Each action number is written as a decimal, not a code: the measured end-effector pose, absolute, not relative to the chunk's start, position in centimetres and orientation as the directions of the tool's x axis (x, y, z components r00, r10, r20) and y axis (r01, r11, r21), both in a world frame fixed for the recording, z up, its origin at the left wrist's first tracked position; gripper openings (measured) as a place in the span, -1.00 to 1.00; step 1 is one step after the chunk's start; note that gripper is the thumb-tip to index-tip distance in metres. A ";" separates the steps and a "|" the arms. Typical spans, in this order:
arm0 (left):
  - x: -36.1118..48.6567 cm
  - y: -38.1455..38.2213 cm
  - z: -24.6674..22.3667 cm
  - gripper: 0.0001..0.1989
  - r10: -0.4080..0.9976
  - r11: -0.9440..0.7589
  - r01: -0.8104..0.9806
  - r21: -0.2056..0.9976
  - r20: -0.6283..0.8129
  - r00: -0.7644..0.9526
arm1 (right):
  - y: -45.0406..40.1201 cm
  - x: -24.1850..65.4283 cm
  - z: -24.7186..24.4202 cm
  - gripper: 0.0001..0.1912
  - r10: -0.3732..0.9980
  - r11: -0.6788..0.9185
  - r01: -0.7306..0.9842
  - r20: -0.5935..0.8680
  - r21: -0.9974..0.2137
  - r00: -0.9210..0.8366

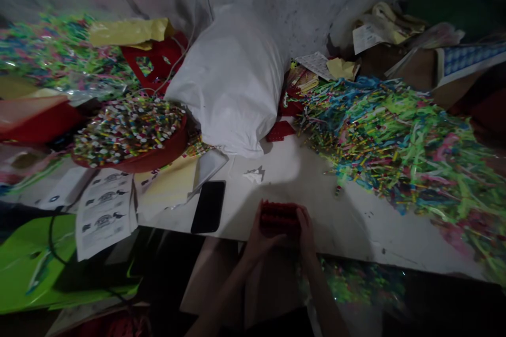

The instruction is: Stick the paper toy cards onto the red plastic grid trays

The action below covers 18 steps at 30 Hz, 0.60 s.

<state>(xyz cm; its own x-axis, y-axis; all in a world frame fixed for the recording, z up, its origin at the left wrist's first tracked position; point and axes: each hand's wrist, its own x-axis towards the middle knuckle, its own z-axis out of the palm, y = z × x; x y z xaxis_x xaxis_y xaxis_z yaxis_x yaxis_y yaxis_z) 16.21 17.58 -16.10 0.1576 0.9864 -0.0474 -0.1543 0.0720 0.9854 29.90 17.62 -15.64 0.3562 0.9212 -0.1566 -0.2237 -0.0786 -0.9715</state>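
Note:
At the front edge of the white table (336,221), a dark red ridged object (280,217) is held between both hands. My left hand (259,239) has its fingers closed around the object's left side, with the thumb along its near side. On the right side, my right hand (305,231) grips the same object. A black phone (208,207) lies flat to the left of my hands. Beyond them is a small crumpled white scrap (253,175). The object's underside is hidden.
A stuffed white sack (237,79) stands against the wall. To its left is a red basin (169,150) heaped with small colourful pieces. A large pile of colourful strips (395,137) spreads over the right side. Printed sheets (106,210) overhang the left front edge.

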 end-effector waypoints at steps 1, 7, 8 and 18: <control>16.2 17.5 -16.1 0.10 0.986 0.079 -0.163 0.983 -0.053 0.157 | 17.6 29.9 -15.6 -0.64 0.929 -0.082 -0.242 -0.162 -0.967 0.332; 16.4 17.3 -16.2 0.05 0.984 0.088 -0.211 0.973 -0.052 0.168 | 17.9 30.2 -15.7 -0.62 0.938 -0.075 -0.179 -0.131 -0.981 0.322; 16.4 17.3 -16.2 0.04 0.985 0.083 -0.210 0.974 -0.048 0.168 | 18.0 30.3 -15.7 -0.61 0.934 -0.078 -0.146 -0.124 -0.986 0.334; 16.6 17.3 -15.8 -0.05 0.981 0.111 -0.266 0.958 -0.062 0.184 | 16.7 31.8 -10.6 -0.74 0.970 0.208 0.456 0.243 -0.866 0.019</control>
<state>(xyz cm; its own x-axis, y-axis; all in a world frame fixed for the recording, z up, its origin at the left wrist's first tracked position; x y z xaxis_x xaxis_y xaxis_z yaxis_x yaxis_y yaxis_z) 16.58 17.28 -15.77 0.1837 0.9810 -0.0623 -0.2656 0.1106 0.9577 31.78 16.71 -10.61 0.0192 0.9699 0.2427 0.4556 0.2076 -0.8656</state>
